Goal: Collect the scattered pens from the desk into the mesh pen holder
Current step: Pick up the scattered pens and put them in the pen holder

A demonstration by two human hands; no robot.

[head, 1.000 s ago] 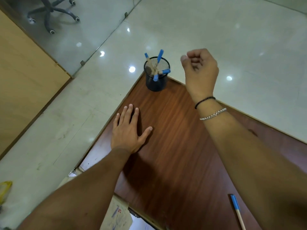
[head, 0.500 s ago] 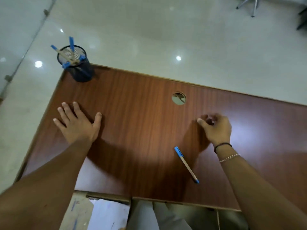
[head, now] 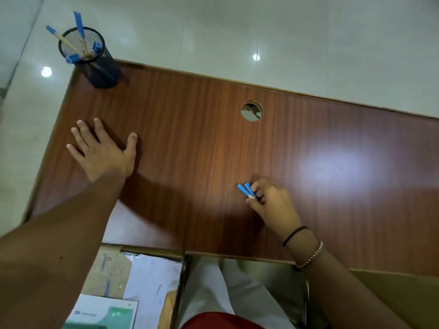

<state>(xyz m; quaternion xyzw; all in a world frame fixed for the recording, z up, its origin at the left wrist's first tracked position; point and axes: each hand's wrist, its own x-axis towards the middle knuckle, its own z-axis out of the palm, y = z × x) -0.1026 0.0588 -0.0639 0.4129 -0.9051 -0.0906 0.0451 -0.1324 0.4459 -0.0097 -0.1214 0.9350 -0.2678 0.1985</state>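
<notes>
Pens (head: 246, 190) pinched in right hand (head: 273, 203); booklet (head: 102, 314) lettering unreadable.

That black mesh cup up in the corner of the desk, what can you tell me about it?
The mesh pen holder is a round, dark cup of fine wire mesh, see-through in places, with a solid rim. It stands upright at the far left corner of the reddish wood desk, touching only the desktop. Several blue-capped pens lean inside it, some poking well above the rim. Neither hand is near it.
</notes>
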